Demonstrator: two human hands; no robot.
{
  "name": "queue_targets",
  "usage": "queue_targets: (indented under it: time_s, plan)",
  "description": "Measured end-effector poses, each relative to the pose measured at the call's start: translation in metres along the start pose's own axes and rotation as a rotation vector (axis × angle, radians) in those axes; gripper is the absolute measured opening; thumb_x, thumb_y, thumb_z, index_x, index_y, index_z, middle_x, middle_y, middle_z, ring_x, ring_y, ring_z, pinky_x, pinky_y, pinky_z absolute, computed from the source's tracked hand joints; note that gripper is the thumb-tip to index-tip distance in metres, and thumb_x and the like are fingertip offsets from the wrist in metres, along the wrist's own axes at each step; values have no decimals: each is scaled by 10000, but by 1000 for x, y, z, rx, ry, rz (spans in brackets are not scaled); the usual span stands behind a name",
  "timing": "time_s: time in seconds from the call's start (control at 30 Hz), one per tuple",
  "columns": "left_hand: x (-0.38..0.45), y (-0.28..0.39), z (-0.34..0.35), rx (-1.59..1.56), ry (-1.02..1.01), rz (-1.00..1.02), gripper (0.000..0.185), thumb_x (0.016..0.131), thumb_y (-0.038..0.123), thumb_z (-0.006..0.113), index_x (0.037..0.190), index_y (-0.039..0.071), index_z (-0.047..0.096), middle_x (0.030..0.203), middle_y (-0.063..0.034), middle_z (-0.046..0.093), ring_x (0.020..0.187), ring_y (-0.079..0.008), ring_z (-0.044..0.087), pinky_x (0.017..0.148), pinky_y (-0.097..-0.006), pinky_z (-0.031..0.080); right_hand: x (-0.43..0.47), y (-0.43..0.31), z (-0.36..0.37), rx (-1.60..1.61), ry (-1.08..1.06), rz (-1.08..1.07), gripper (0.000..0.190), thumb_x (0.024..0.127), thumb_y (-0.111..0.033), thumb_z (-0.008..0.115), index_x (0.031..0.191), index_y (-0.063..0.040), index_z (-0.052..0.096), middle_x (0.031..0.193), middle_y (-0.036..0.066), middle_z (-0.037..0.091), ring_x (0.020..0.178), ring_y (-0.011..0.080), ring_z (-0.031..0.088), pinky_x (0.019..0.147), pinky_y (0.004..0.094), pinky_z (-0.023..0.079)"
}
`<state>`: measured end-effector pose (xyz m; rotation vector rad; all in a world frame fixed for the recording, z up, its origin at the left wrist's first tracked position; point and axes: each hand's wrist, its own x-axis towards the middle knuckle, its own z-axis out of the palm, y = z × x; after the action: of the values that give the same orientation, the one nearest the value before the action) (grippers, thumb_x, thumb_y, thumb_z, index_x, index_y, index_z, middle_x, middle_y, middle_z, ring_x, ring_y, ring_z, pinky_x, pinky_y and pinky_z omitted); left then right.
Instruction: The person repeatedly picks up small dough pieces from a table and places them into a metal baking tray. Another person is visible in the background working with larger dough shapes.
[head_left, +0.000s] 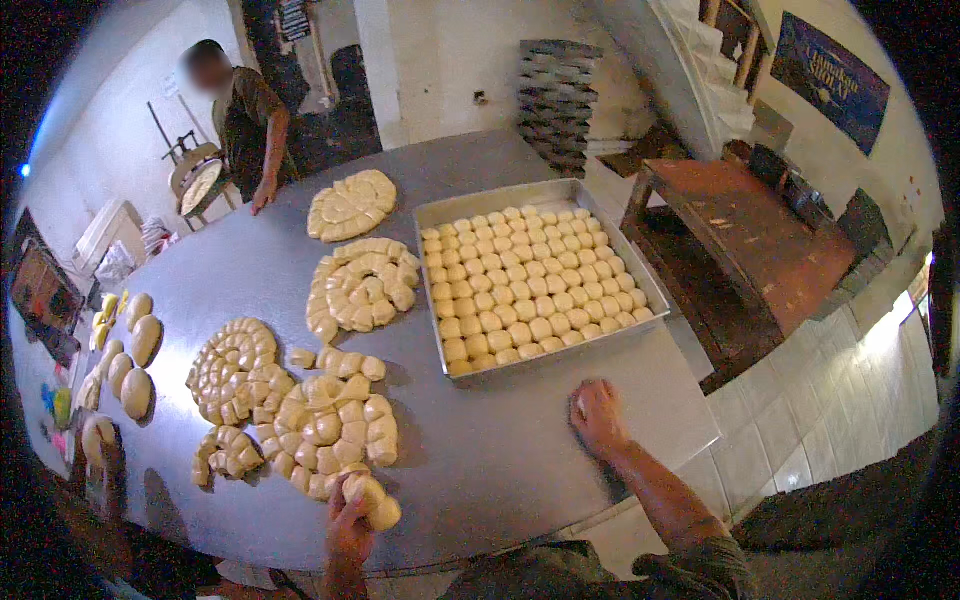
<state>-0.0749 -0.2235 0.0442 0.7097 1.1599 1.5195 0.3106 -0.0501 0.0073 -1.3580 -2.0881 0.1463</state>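
My left hand (349, 519) grips a short row of joined dough pieces (381, 510) close to the table's near edge. Just beyond it lies a heap of cut dough pieces (330, 424). My right hand (598, 420) rests on the metal table with its fingers curled under; a pale bit shows by the fingers, but whether it cups dough is hidden. Past that hand, a large metal tray (555, 361) holds rows of small round dough balls (532, 289), with a bare strip along its far side.
Coiled strips of cut dough (364, 285) and a scored dough disc (352, 205) lie left of the tray. Smooth dough lumps (136, 394) sit at far left. A person (251, 127) stands across the table (480, 161). Stacked dark trays (556, 105) and a wooden table (750, 232) stand beyond.
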Motion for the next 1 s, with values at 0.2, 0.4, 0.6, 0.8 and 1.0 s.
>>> queue_targets:
  time_s: [0.2,0.4,0.6,0.8,1.0]
  plan:
    - [47,-86,89,196,-234,-282,527,872,121,680,1291,84,363,1209,-131,533,1058,-238,574,874,-383,524,1,-2,-13,-47,-172,-92,203,774,-85,646,964,-31,596,1012,141,583,1000,354,559,859,417,473]
    - [30,-36,110,759,-125,-240,494,858,214,722,1268,79,483,1141,-140,592,1049,-237,579,901,-386,493,99,54,-87,720,-377,280,298,862,-86,627,1148,-53,546,1128,42,551,1068,158,535,896,315,460]
    - [-2,-75,-3,674,-86,-371,306,916,206,647,1185,75,584,1066,-72,607,941,-217,594,829,-344,500,326,108,-48,966,293,159,358,881,-110,613,1219,-51,513,1045,22,579,952,125,543,839,294,457]
    - [-21,-64,27,647,92,-299,309,918,194,666,1166,35,571,1039,-63,626,969,-159,579,835,-314,500,423,204,57,71,332,286,305,879,-110,587,1176,-45,600,981,122,651,883,241,629,806,379,503]
    - [-10,-38,66,432,70,-366,301,903,160,684,1155,40,575,1053,-72,628,993,-160,579,851,-321,494,404,230,93,-57,19,150,305,830,-50,560,1100,-126,679,1130,138,656,1056,323,619,915,419,488]
